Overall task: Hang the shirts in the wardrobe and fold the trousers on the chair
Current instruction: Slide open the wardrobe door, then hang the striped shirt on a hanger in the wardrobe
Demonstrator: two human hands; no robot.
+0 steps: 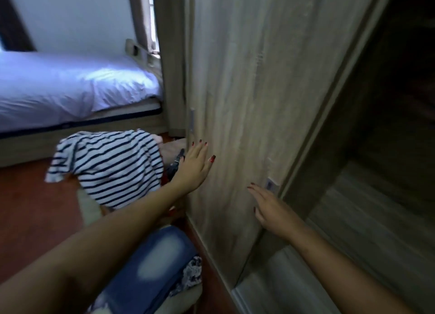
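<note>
A wooden sliding wardrobe door [247, 90] fills the middle of the view. My left hand [196, 165] lies flat and open against the door near its left edge. My right hand [270, 208] rests open against the door's lower right edge, beside a small metal handle [270, 184]. To the right the wardrobe interior [388, 149] is open and dark. A white shirt with dark stripes [110, 165] is draped over a chair to the left. Blue denim trousers [150, 266] lie folded at the bottom, on top of a patterned cloth [191, 273].
A bed with a white sheet [70, 85] stands at the left along a pale wall. The floor [35, 208] is reddish brown. The wardrobe's bottom track [270, 290] runs along the lower right. A curtain and window [148, 19] are behind the bed.
</note>
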